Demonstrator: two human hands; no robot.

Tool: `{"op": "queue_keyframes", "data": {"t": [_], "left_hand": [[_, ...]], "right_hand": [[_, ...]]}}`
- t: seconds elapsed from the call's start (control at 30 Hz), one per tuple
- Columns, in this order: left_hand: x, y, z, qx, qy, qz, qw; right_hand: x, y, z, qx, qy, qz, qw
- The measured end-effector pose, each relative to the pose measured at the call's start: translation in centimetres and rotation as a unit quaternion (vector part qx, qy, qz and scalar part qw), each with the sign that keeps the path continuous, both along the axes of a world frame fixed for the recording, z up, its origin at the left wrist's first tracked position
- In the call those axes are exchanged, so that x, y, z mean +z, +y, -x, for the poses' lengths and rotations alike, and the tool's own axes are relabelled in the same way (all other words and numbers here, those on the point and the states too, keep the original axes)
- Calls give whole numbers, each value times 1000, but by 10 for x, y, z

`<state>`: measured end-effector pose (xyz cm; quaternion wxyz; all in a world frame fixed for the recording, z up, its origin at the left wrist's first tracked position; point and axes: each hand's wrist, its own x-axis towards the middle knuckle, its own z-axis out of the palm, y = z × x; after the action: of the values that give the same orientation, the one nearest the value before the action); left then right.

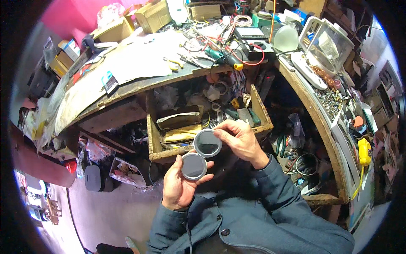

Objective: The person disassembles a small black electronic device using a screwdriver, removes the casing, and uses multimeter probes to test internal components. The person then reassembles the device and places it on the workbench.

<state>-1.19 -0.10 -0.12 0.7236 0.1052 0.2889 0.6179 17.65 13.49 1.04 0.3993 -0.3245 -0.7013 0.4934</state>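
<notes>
Both hands hold an opened round compact case, with two dark, glassy discs in grey rims that meet at one edge. Its lower half [194,167] rests in my left hand [182,186], the thumb at the rim and fingers behind it. The upper half [207,143] is pinched at its right rim by my right hand [242,142], thumb and forefinger together. Just beyond the case is a pulled-out wooden drawer [171,155] holding a yellow packet [183,133], a dark flat box [179,120] and green-handled tools [254,116].
The wooden workbench [127,63] carries white sheets, yellow-handled pliers [173,64], red and black wires, and a soldering-type tool [235,62]. On the right, a side shelf holds a clear plastic container [330,46], loose small parts and a yellow meter [364,151]. A black case [94,178] stands on the floor.
</notes>
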Motion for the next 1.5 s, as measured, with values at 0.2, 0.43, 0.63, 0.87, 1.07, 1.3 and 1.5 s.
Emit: {"op": "queue_keyframes", "data": {"t": [0.2, 0.43, 0.63, 0.87, 1.07, 1.3, 1.5], "left_hand": [[7, -4, -4, 14, 6, -20, 1000], [16, -4, -7, 13, 111, -34, 993], [10, -2, -11, 32, 149, -26, 988], [-4, 2, -15, 54, 104, -65, 991], [6, 6, -14, 49, -42, -147, 987], [-10, 4, -8, 66, -71, -115, 989], [-15, 5, -7, 56, 6, -84, 995]], "right_hand": [[-3, 3, 4, -33, 0, 26, 999], [-4, 3, 6, -43, -3, 47, 998], [3, -4, 6, -4, 32, 106, 994], [4, -23, 10, 54, 104, -8, 993], [11, -56, 24, 37, -75, -408, 909], [-1, -57, 22, -16, -87, -299, 950], [-5, -53, 20, 15, -91, -286, 954]]}}
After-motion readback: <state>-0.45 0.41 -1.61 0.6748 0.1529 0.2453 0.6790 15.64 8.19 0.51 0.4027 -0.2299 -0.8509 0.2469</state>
